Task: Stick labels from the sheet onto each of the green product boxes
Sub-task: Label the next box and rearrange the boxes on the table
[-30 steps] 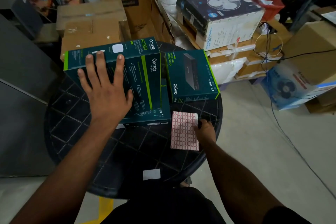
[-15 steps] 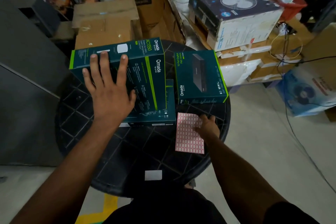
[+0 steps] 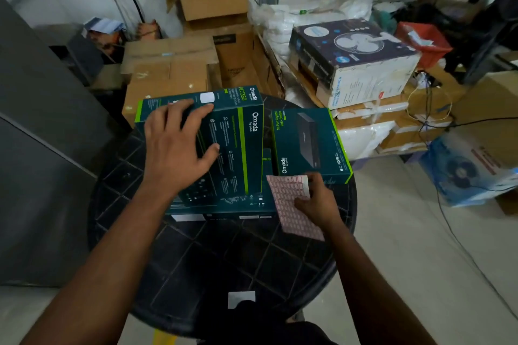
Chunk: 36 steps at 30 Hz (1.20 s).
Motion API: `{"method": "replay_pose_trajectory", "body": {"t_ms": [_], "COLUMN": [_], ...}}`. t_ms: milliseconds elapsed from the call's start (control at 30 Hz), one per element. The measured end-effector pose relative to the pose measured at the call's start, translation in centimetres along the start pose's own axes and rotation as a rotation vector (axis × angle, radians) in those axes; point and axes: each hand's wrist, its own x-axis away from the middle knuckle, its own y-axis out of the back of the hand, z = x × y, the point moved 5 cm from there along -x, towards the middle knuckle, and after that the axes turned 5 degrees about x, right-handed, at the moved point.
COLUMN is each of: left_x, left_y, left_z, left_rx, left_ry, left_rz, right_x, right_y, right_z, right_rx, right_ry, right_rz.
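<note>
Both hands differ now: the right hand point(image 3: 318, 204) lifts the label sheet point(image 3: 294, 207) it pinches, tilting it; the left hand point(image 3: 176, 145) stays spread flat on the green box point(image 3: 238, 143).

The label sheet point(image 3: 294, 206) has come off the table, tilted, lifted by the right hand point(image 3: 318, 202) at centre right. The left hand point(image 3: 175, 145) (earlier spread flat) now curls on the top Omada box point(image 3: 235, 143).

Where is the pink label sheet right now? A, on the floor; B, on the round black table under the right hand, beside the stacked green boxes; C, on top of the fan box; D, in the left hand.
B: the label sheet lies on the black table, with the right hand on it, beside the green boxes.
</note>
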Motion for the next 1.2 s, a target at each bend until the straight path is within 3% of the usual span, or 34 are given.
{"method": "replay_pose_trajectory", "body": {"t_ms": [100, 200, 300, 467, 667, 900, 1200], "left_x": [-1.1, -2.2, -2.7, -2.5, -1.9, -1.5, -1.4], "left_y": [0.7, 1.6, 2.8, 3.3, 4.3, 4.1, 4.1], "left_z": [0.7, 1.5, 2.2, 2.6, 2.0, 3.0, 3.4], "left_rx": [0.095, 0.248, 0.5, 0.832, 1.186, 1.22, 1.31], "left_ry": [0.01, 0.054, 0.21, 0.336, 0.356, 0.445, 0.533], "left_rz": [0.054, 0.071, 0.108, 0.22, 0.414, 0.535, 0.543], "right_x": [2.4, 4.3, 4.8, 3.4, 3.2, 3.0, 3.3], "right_y": [4.0, 7.0, 8.0, 7.1, 5.8, 4.8, 6.0], "right_z": [6.5, 13.1, 18.3, 22.8, 26.3, 27.8, 28.1], "right_rx": [-0.195, -0.392, -0.474, -0.368, -0.185, -0.205, -0.185], "right_ry": [0.18, 0.347, 0.428, 0.462, 0.55, 0.629, 0.782], "right_rz": [-0.097, -0.06, -0.001, 0.047, 0.268, 0.243, 0.043]}}
